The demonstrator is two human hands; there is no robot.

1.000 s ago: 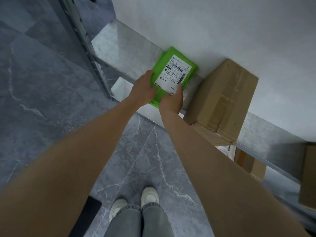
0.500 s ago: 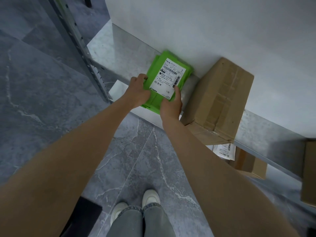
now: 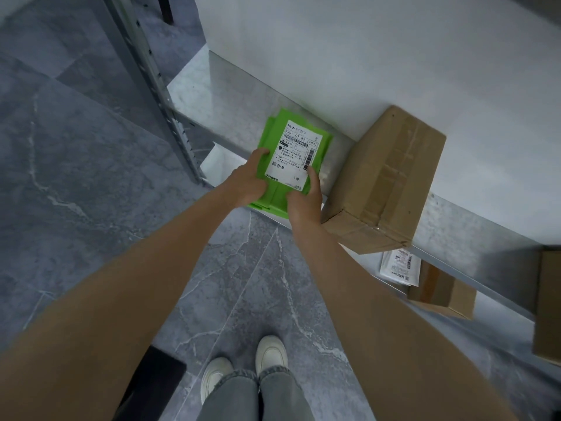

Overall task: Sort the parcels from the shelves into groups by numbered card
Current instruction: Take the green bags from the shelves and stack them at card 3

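Evidently, the sorting is far from finished. No numbered card is seen anywhere in view, and several parcels are left on the shelves: a large cardboard box (image 3: 385,180) on the upper shelf (image 3: 212,95), a smaller box (image 3: 443,294) with a white labelled packet (image 3: 399,265) on the level below, and another box (image 3: 549,302) at the right edge. The step in hand is judged to be the taking of one parcel.

The green parcel (image 3: 273,138) is found flat on the upper shelf, just beside the large cardboard box, its near end at the shelf's front edge. It is gripped by both hands. The left hand (image 3: 247,182) is laid over the near left edge, its fingers (image 3: 261,153) curled onto the top face. The near right corner is held by the right hand (image 3: 303,205), one digit pressed along the edge of the shipping label (image 3: 299,153); the remaining fingers are hidden beneath.

The parcel's long axis is set from the shelf's front edge toward the wall, tilted slightly rightward. The label is turned upward, its top toward the wall, so that it can be read from the standing position.
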